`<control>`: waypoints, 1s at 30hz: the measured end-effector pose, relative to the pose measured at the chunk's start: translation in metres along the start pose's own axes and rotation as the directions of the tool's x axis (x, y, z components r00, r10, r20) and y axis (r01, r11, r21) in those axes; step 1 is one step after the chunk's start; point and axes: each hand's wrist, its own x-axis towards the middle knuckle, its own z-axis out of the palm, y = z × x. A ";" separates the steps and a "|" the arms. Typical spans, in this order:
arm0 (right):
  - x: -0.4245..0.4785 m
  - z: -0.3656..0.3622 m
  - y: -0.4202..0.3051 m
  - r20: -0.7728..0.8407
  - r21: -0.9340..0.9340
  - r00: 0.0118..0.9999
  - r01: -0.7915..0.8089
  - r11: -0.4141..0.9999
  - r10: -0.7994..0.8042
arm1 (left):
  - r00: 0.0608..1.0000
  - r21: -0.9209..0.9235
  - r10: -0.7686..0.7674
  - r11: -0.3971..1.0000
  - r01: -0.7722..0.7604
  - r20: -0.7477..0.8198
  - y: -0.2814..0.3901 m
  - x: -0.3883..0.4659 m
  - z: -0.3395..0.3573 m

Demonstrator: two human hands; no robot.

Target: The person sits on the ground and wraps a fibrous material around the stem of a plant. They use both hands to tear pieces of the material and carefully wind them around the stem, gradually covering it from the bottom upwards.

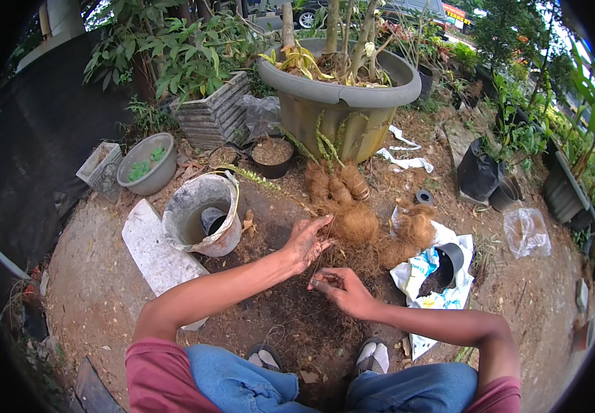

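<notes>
My left hand (306, 241), palm turned towards the fibre with its fingers apart, is at the left side of a ball of brown coconut fibre (357, 223). Below it, my right hand (343, 290) has its fingers curled and thumb near the fingertips; a thin strand seems to run between the hands, but its hold is unclear. A leafy green stem (256, 179) reaches left from near the fibre ball. Behind stand several fibre-wrapped bundles (336, 185) with green stems. Loose fibre (415, 227) lies to the right.
A stained bucket (228, 235) holding liquid and a dark pot stands left, by a pale slab (145, 242). A large planter (336, 116) rises behind. To the right are a black pot (448, 260) on a white plastic sack (465, 289), a roll of tape (424, 196) and a clear bag (527, 232).
</notes>
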 end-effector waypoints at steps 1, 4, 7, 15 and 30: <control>0.001 -0.003 0.006 0.017 0.116 0.995 -0.095 0.989 0.094 | 1.000 -0.002 -0.004 1.000 0.004 -0.005 0.002 -0.001 0.001; 0.007 -0.024 0.029 0.142 0.342 0.930 -0.367 0.865 0.339 | 0.998 -0.039 -0.007 0.999 0.009 0.067 0.007 -0.005 0.003; 0.021 -0.055 0.056 0.134 0.268 0.911 -0.412 0.871 0.390 | 0.993 -0.009 -0.007 1.000 0.009 0.117 0.013 -0.013 0.009; 0.039 -0.196 0.066 0.121 -0.034 0.884 -0.451 0.892 0.451 | 0.994 0.355 -0.046 0.935 0.009 0.095 0.010 -0.019 -0.007; -0.003 -0.113 -0.095 -0.168 -0.369 0.983 -0.127 0.921 0.068 | 0.979 0.412 0.098 0.911 -0.016 -0.177 -0.004 -0.009 -0.005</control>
